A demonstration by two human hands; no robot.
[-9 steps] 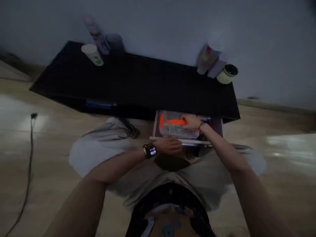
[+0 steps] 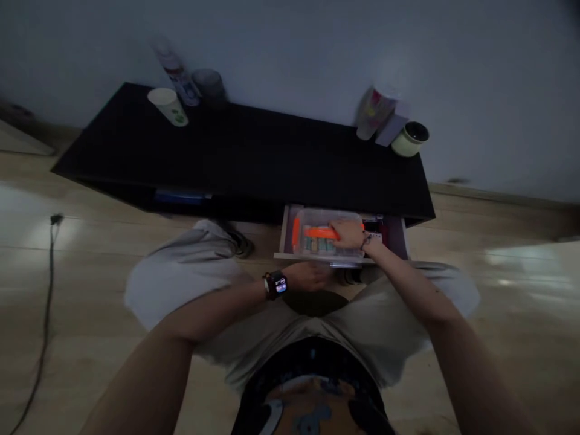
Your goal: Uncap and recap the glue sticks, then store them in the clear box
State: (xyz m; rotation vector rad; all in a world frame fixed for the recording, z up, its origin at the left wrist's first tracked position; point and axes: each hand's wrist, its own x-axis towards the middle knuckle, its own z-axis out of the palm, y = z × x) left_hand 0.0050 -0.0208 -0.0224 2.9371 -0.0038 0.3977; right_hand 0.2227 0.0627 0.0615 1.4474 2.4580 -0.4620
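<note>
A low black cabinet has its drawer (image 2: pixel 290 232) pulled out toward me in the head view. Inside lies a transparent plastic box (image 2: pixel 312 241) with an orange handle (image 2: pixel 319 232) across its lid and coloured items showing through. My right hand (image 2: pixel 348 234) rests over the box, fingers closed on the orange handle. My left hand (image 2: pixel 310 277) sits just below the drawer's front edge, next to its metal pull (image 2: pixel 347 264), with its fingers partly hidden. A black smartwatch (image 2: pixel 276 284) circles my left wrist.
The black cabinet top (image 2: pixel 226 151) carries a paper cup (image 2: pixel 165 106), a spray can (image 2: pixel 179 78), a grey mug (image 2: pixel 208 84), a plastic cup (image 2: pixel 376 115) and a pale green mug (image 2: pixel 410 139). A black cable (image 2: pixel 48 314) runs across the wooden floor (image 2: pixel 521 326) at left.
My right hand and the orange handle sit slightly lower in the picture. My left hand has moved a little left of the drawer pull, and the whole view has tilted slightly.
</note>
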